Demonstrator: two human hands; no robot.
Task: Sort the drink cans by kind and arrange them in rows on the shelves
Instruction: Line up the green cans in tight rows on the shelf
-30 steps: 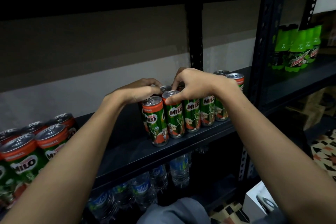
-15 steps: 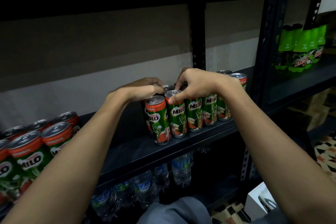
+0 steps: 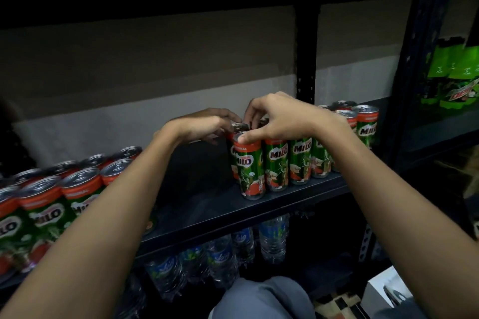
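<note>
- The Milo cans (image 3: 300,160) stand upright in a row near the front edge of the dark metal shelf (image 3: 259,212), each one touching or almost touching its neighbour.
- The right hand (image 3: 280,119) arches over the left end of that row. Its thumb lies on the rim of the front end can (image 3: 248,166), and its curled fingers reach down behind the tops, so it pinches that can from above.
- The left hand (image 3: 204,124) comes in from the left with its fingers curled round the top of a rear can (image 3: 237,128) just behind the front one. How firmly it grips I cannot tell, as the fingertips are partly hidden.
- A second cluster of Milo cans (image 3: 77,189) stands at the left of the same shelf, well apart from the row and not yet joined to it.
- These slim cans are probably full, so fairly heavy for their width, with stiff walls and smooth printed sides that could slip.
- Being tall and narrow, they would tip easily. The raised top rim gives the surest hold for nudging; the mid-body is better for lifting.
- Water bottles (image 3: 220,259) sit on the shelf below, and green Mountain Dew bottles (image 3: 456,77) stand on the rack to the right.
</note>
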